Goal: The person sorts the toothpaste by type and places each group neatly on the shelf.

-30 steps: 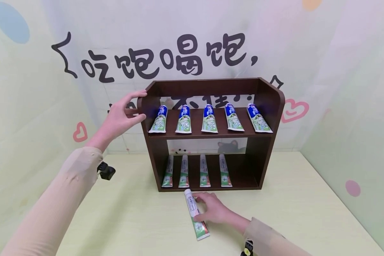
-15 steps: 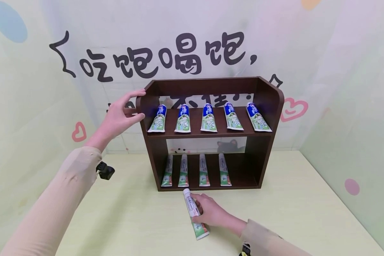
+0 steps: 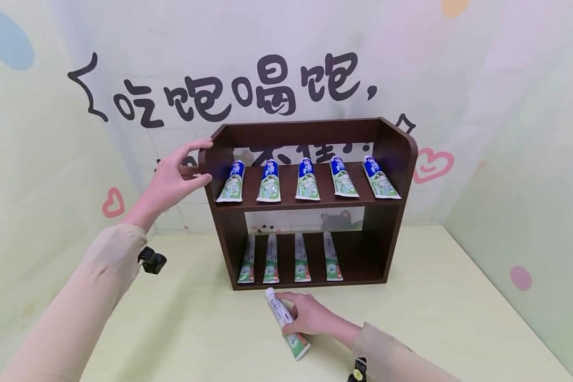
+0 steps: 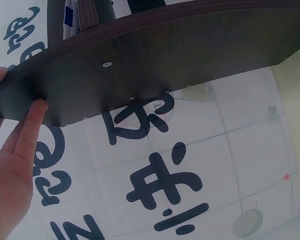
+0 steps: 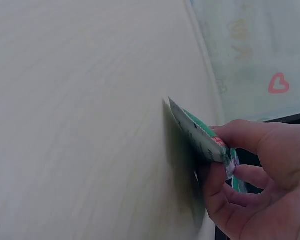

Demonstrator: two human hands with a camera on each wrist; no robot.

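Note:
In the head view my left hand [image 3: 172, 178] grips the left side panel of a dark brown two-tier shelf [image 3: 310, 204]. One fingertip lies at its upper edge; in the left wrist view a finger [image 4: 36, 112] presses the panel's outer face [image 4: 155, 65]. My right hand [image 3: 310, 315] pinches a white and green toothpaste tube [image 3: 296, 345] in front of the shelf, its white cap pointing toward the shelf. In the right wrist view the tube [image 5: 195, 127] is tilted, with its flat end above its shadow on the table. Fingers hide part of it.
Several blue, white and green toothpaste tubes [image 3: 307, 183] lie in a row on the upper tier. Below, several whitish and green tubes [image 3: 302, 257] fill the left and middle. The shelf stands on a pale table [image 3: 434, 318] before a printed backdrop [image 3: 148, 42].
My right hand's fingers have come round the tube, which has turned slightly with its cap swinging left. The left hand stays at the shelf panel. The head view has shifted a little.

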